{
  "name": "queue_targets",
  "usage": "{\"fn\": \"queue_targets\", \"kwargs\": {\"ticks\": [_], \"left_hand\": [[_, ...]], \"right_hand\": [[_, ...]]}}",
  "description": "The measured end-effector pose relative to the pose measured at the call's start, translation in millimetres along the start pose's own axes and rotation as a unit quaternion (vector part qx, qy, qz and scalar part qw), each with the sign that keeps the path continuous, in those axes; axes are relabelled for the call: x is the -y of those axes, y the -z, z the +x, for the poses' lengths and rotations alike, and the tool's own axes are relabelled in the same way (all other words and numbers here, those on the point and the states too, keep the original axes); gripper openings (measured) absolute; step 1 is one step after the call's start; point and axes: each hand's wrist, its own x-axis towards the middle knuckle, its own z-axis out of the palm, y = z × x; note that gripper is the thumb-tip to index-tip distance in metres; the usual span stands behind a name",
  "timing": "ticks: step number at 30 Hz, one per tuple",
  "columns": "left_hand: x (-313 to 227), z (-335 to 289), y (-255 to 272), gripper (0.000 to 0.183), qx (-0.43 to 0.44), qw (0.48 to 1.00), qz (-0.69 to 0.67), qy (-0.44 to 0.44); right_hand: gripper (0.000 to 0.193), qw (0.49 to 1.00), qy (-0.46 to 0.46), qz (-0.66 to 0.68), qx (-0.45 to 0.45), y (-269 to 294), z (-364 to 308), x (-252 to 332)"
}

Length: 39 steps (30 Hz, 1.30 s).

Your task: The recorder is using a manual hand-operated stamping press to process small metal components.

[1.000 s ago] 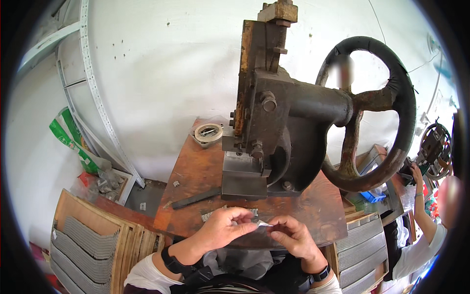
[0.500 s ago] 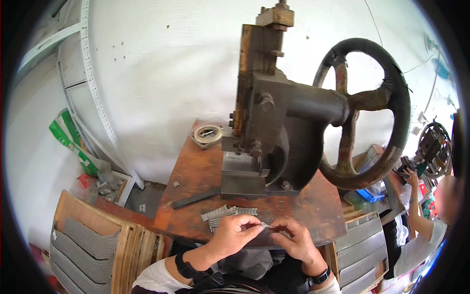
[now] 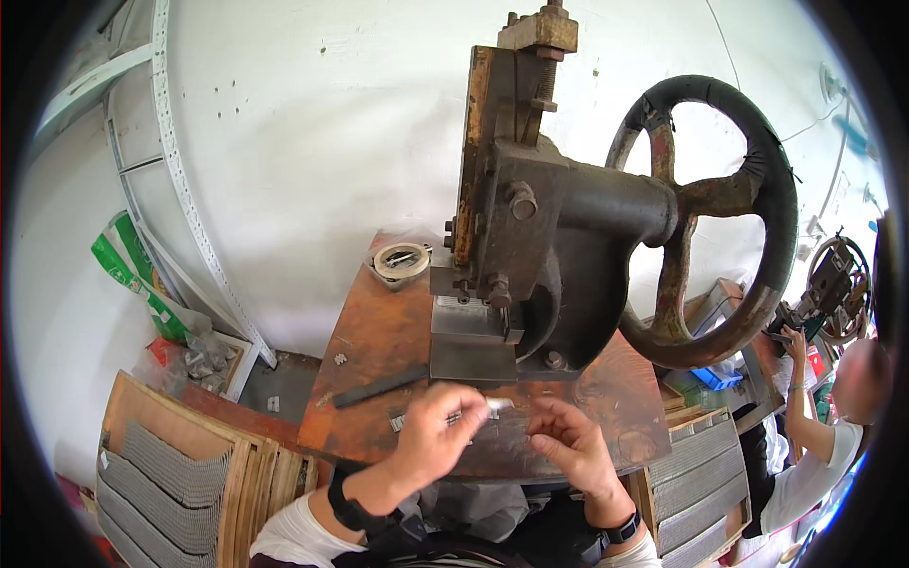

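Between the thumb and fingers of my left hand is a small pale strip-like piece, blurred by motion, pointing right. My right hand hovers just right of it, not touching it, fingers bent and thumb apart, with nothing visible in them. Both hands are over the near part of the wooden table. Small ridged metal pieces lie under and beside my left hand, mostly hidden by it. Behind the hands stands a dark hand press with a metal block at its foot.
The press's large handwheel rises at the right. A dark flat bar and a round container lie on the table. Wooden trays of ridged metal strips flank the table. At far right a person works at another press.
My hands have come apart. The left moved slightly up and left with the pale piece, now covering most of the ridged pieces; the right let go of it.
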Motion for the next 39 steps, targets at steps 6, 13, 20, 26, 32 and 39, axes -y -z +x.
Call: {"fn": "queue_targets", "kwargs": {"ticks": [6,13,20,26,32,39], "left_hand": [[73,94,2,0.012,-0.119,0.974,0.192,-0.027],[75,103,-18,0.012,-0.134,0.954,0.258,0.071],[44,74,-18,0.008,-0.118,0.991,0.056,-0.005],[18,51,-1,0.009,-0.034,0.998,0.043,-0.007],[22,53,9,0.009,-0.017,1.000,0.022,-0.002],[38,65,8,0.010,-0.021,0.999,0.050,-0.001]], "right_hand": [[0.035,0.988,0.056,-0.144,-0.015,3,8,-31],[0.030,0.980,0.071,-0.187,-0.016,7,7,-43],[0.028,0.945,0.192,-0.255,-0.076,5,28,-16],[0.026,0.988,0.114,-0.097,-0.049,-17,70,11],[0.023,0.974,0.108,-0.192,-0.062,-30,88,15],[0.012,0.955,0.135,-0.233,-0.124,-34,102,7]]}}
